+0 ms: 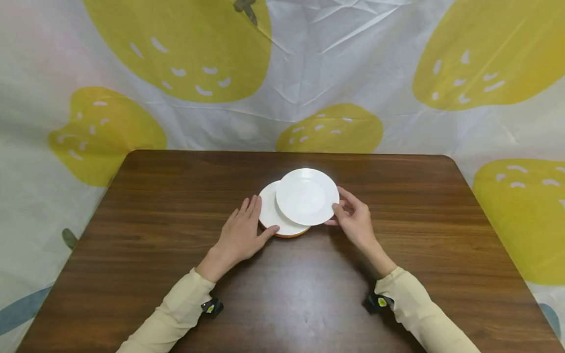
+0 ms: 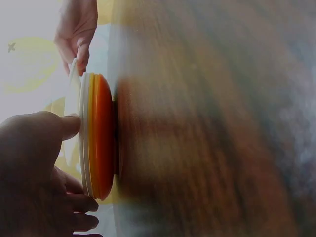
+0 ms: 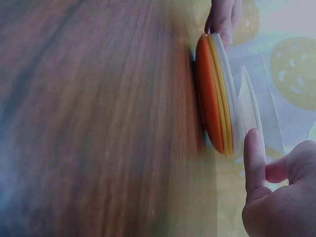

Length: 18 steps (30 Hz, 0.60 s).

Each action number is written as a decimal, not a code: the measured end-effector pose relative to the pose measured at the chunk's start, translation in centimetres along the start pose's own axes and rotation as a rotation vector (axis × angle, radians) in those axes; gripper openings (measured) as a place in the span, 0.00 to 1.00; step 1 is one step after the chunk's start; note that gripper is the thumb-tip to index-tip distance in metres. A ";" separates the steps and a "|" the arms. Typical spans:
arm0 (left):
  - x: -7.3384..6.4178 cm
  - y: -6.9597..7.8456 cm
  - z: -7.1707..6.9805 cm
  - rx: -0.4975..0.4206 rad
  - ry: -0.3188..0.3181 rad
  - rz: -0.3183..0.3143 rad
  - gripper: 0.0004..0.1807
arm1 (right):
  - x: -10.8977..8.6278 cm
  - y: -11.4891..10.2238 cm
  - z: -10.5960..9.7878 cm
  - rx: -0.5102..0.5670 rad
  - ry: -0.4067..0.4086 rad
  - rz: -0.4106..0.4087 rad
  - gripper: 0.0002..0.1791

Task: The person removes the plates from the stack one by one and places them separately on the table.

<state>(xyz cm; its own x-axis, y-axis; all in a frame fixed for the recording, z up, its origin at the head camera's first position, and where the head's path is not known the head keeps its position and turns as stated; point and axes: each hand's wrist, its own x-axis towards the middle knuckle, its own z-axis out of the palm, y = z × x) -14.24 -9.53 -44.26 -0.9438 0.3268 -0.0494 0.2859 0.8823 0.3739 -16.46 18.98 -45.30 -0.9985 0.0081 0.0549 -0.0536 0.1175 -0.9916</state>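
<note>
A white plate (image 1: 307, 197) is held by its right rim in my right hand (image 1: 356, 221), thumb on top and fingers beneath. It is tilted slightly and overlaps a stack of plates, with a gap showing between them in the right wrist view. The stack has a white plate (image 1: 270, 212) on top, with yellow plates (image 3: 220, 98) and an orange plate (image 2: 102, 138) below. My left hand (image 1: 240, 234) rests against the stack's left side, thumb at the near rim and fingers extended along the edge.
The stack stands on a brown wooden table (image 1: 176, 186), toward its far edge. Behind and beside the table hangs a white cloth (image 1: 304, 59) with large yellow fruit prints. A small black device (image 1: 213, 307) sits at the left wrist and another black device (image 1: 377, 302) at the right.
</note>
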 end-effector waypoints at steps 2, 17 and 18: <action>0.0 0.0 0.0 -0.006 0.004 0.001 0.52 | -0.1 -0.1 -0.3 -0.009 0.003 -0.004 0.29; 0.3 -0.3 0.4 -0.022 -0.015 -0.009 0.52 | -0.7 0.1 -3.4 -0.058 0.055 -0.029 0.28; 0.3 -0.3 0.4 -0.021 -0.016 -0.009 0.52 | -0.7 0.2 -3.6 -0.057 0.061 -0.030 0.28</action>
<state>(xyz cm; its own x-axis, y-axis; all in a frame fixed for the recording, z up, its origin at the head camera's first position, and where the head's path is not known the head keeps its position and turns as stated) -14.57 -9.52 -44.80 -0.9435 0.3244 -0.0672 0.2738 0.8778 0.3930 -15.71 22.61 -45.12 -0.9935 0.0644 0.0935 -0.0810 0.1750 -0.9812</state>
